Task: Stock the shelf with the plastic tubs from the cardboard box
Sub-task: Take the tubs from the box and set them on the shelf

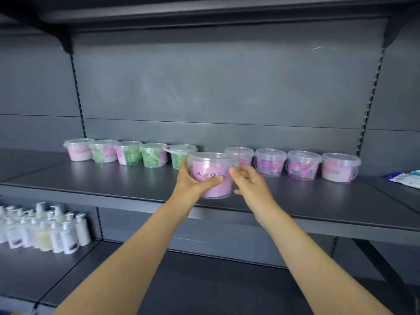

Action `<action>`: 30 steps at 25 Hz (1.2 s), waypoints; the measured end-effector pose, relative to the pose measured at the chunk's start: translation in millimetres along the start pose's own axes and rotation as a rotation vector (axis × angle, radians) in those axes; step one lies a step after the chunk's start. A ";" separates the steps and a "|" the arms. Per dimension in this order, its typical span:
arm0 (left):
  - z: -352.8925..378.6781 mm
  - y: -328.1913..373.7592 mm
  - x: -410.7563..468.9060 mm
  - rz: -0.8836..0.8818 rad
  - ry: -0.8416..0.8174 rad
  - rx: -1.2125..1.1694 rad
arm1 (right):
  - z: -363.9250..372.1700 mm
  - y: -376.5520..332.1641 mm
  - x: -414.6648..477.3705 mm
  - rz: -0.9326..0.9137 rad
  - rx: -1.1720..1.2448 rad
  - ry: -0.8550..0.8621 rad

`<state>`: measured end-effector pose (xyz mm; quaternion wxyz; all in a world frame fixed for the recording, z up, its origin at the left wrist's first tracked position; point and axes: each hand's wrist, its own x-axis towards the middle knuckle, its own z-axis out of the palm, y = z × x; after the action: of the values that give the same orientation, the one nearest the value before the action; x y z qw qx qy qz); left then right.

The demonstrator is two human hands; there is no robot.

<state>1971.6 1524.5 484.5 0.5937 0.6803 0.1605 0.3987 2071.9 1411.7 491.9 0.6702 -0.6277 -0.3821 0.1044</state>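
The held tub is over the front middle of the shelf, with the left hand on its left side and the right hand at its right. Five tubs line up behind-left of it, four more tubs behind-right, a packet far right, and pump bottles below-left on the lower shelf.

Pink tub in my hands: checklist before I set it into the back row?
1. Left hand grips the clear plastic tub of pink filling: ok.
2. Right hand contact with its side, blurred: cannot tell.
3. Clear lid seated: ok.
4. Printed label faces outward: ok.
5. Gap between green-filled tub and neighbouring pink tub wide enough, partly hidden: cannot tell.
6. Dark metal shelf bare ahead of the row: ok.
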 end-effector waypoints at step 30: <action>-11.4 -125.3 251.7 -0.087 0.027 0.749 | 58.4 123.0 238.1 0.043 -0.751 0.240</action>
<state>2154.0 1736.9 455.5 0.3179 0.8375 0.3320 0.2956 2239.6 1627.1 464.6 0.4314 -0.8448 -0.2995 -0.1026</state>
